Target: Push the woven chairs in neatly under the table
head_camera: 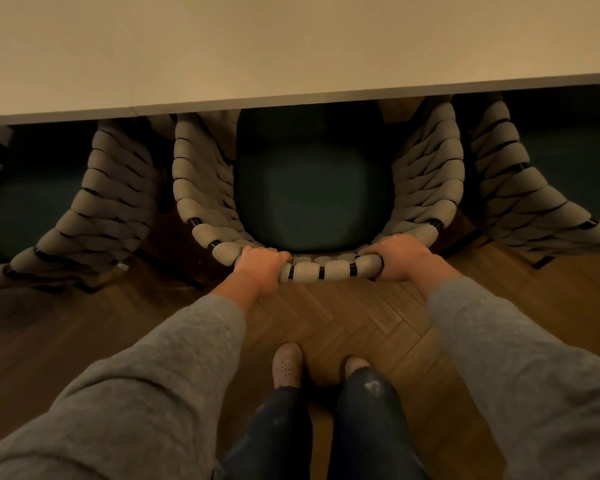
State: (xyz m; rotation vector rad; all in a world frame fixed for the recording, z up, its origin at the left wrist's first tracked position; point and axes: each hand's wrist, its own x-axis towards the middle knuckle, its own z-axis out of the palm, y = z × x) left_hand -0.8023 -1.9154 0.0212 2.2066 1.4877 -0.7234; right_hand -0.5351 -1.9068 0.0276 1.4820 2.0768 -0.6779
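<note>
1. Our left hand [260,263] and right hand [400,254] both grip the top rail of the middle chair [329,270]. The fingers of each are curled over the woven rail, and neither hand holds anything else.
2. The middle chair stands straight ahead of us with its curved back towards us. The front of its dark green seat cushion [312,188] is tucked under the table edge, while the rest of the seat shows.
3. The chair lies directly beyond our hands, on the table's side. Its rail runs left to right across our view, roughly in line with the table edge. Our hands sit on either side of the rail's middle, the right one a little further forward. We judge that an even push away from us would send the chair in squarely.
4. The table [291,46] has a pale top that fills the upper part of the view.
5. A left chair [94,209] and a right chair [520,188] in the same weave stand just beside the middle one, with narrow gaps between. We judge that a skewed push could catch them.
6. Below us are a herringbone wood floor [343,313], our grey sleeves [174,358], and our feet [286,365] in pale slippers.
</note>
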